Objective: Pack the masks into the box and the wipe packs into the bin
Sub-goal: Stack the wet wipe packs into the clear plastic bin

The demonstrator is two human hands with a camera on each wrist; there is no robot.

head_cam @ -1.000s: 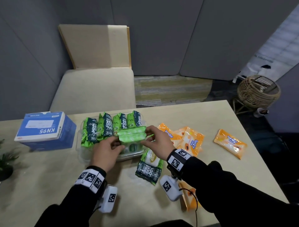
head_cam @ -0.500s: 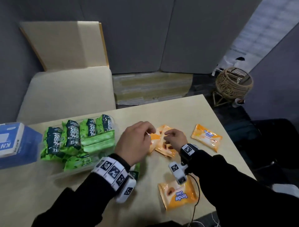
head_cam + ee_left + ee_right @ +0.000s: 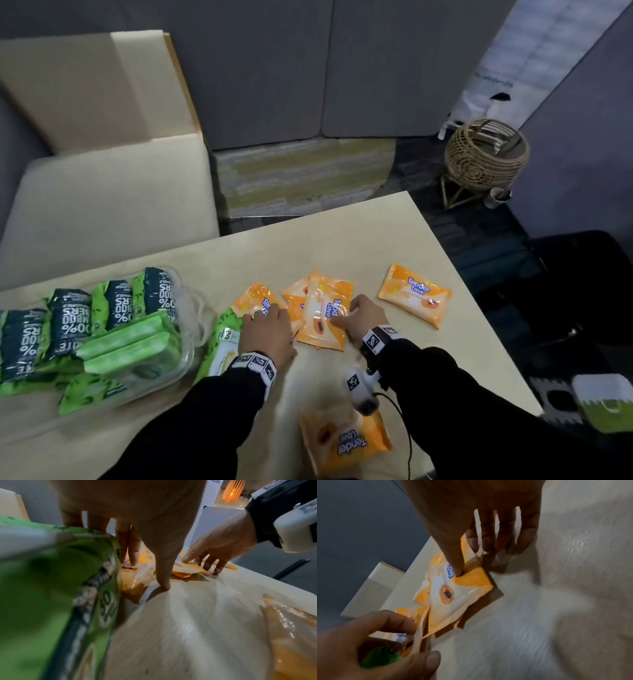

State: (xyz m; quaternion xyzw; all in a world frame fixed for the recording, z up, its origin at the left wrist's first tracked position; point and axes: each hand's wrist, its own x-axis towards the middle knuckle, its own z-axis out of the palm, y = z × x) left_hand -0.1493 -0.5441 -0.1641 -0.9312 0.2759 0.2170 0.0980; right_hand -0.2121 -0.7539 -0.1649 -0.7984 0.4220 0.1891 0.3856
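Observation:
Several orange wipe packs lie mid-table. My left hand (image 3: 263, 317) pinches the edge of the leftmost orange pack (image 3: 255, 301) between fingers and thumb. My right hand (image 3: 342, 315) grips the end of the overlapping middle orange pack (image 3: 323, 320), with the thumb (image 3: 458, 570) on top and the fingers (image 3: 488, 540) at its far edge. A clear bin (image 3: 202, 310) at the left holds several green wipe packs (image 3: 78, 325). A loose green pack (image 3: 222, 342) lies beside it under my left wrist. No mask box is in view.
Another orange pack (image 3: 414, 294) lies alone to the right, and one more orange pack (image 3: 346, 442) sits near the table's front edge under my right forearm. A beige chair (image 3: 102, 198) stands behind the table. A wicker basket (image 3: 486, 154) is on the floor.
Both hands have let go of the green pack at the bin and moved right onto the orange packs. The view has swung right, and the blue mask box has left the frame.

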